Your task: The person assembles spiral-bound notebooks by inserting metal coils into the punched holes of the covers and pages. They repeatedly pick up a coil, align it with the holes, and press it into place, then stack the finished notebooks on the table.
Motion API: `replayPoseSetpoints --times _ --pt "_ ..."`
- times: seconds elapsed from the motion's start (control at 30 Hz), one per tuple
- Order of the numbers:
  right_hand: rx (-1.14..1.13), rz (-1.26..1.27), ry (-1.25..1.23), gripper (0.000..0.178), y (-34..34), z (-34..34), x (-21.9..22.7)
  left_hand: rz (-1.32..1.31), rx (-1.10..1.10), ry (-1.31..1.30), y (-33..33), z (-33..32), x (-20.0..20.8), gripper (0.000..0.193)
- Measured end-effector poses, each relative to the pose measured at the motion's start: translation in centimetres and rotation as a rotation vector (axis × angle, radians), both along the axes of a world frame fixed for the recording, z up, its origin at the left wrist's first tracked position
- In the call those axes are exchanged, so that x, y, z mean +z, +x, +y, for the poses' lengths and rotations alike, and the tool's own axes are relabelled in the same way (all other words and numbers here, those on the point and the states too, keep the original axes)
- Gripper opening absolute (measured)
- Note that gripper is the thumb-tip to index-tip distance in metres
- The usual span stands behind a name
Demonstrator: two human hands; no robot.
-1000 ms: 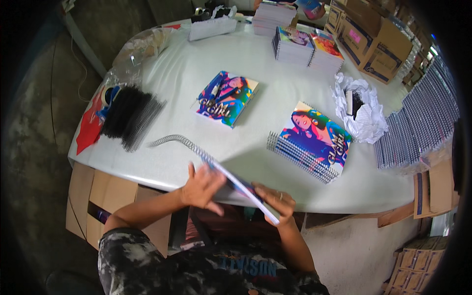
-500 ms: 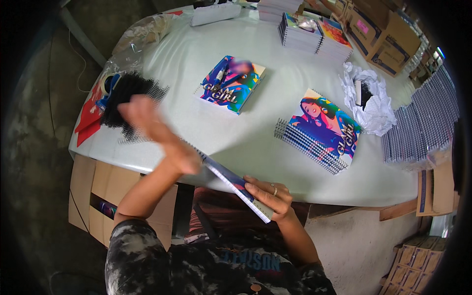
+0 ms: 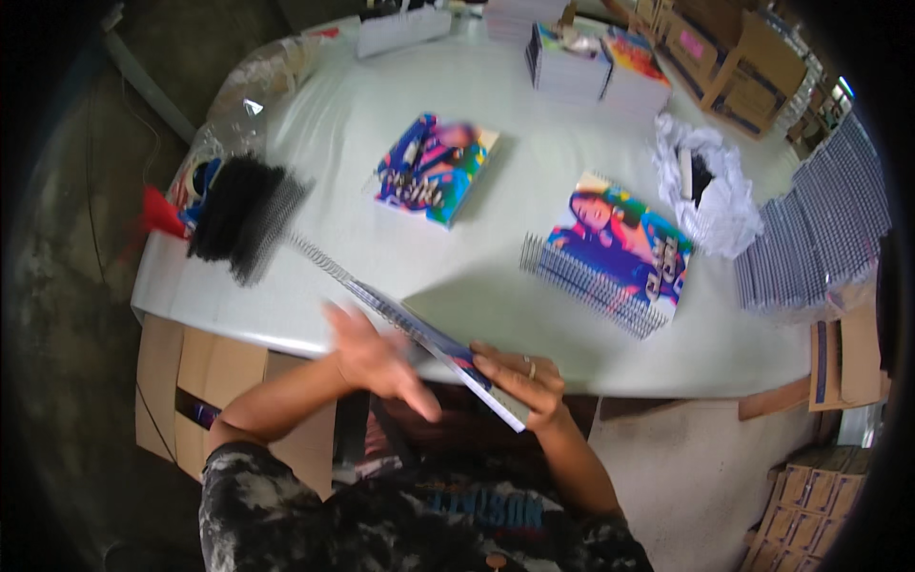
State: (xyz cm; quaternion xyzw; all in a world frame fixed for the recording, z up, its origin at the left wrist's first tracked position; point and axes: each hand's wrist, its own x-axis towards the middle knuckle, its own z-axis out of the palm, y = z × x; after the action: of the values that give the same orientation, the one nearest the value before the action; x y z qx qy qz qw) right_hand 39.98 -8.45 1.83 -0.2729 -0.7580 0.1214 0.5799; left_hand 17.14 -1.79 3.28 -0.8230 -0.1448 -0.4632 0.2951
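At the near worktop [image 3: 686,357] edge, the right grip [image 3: 526,381] pinches the book [image 3: 448,351]; the left grip [image 3: 372,357] is spread beside it. The coil [image 3: 320,259] seems to be going in, needing more turns

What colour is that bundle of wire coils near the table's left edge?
The coil bundle looks black, best seen in the head view.

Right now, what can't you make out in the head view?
All in the head view:
- Left hand: motion blur hides whether its fingers touch the wire coil.
- Held notebook: tilted nearly edge-on, with the right hand over part of it, so most of its cover design can't be read.
- Cardboard box, lower left: its flaps hide the contents.
- Paper stack: top cut off by the upper edge.
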Motion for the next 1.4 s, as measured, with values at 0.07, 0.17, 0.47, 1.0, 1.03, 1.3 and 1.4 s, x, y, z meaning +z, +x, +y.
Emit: replayPoseSetpoints --times 0.07,0.17,0.47,1.0,1.03,1.3,1.4 --pt "0.070 0.014 -0.066 0.032 -0.5 0.1 0.2 -0.268 -0.002 -0.040 0.5 1.9 2.1 0.111" --pt "0.015 0.031 -0.052 0.032 -0.5 0.1 0.1 -0.144 -0.104 -0.374 0.7 1.2 -3.7 0.103" --pt "0.015 0.017 -0.070 0.033 -1.2 -0.4 0.2 0.101 0.199 -0.598 0.4 -1.5 -3.0 0.109" --pt "0.037 0.042 -0.042 0.029 -2.0 -0.5 0.8 -0.157 -0.187 -0.299 1.5 -1.9 -2.4 0.110" --pt "0.050 0.005 -0.019 0.030 -2.3 -0.6 0.9 -0.171 -0.131 -0.391 1.7 -1.5 -2.4 0.112" --pt "0.002 0.034 -0.035 0.042 -3.5 -0.2 0.5 -0.373 -0.022 -0.109 0.3 -0.6 0.6 0.106" --pt "0.030 0.055 -0.136 0.042 -3.5 -0.3 -0.1 -0.208 0.013 -0.362 0.8 -1.8 -2.8 0.114"
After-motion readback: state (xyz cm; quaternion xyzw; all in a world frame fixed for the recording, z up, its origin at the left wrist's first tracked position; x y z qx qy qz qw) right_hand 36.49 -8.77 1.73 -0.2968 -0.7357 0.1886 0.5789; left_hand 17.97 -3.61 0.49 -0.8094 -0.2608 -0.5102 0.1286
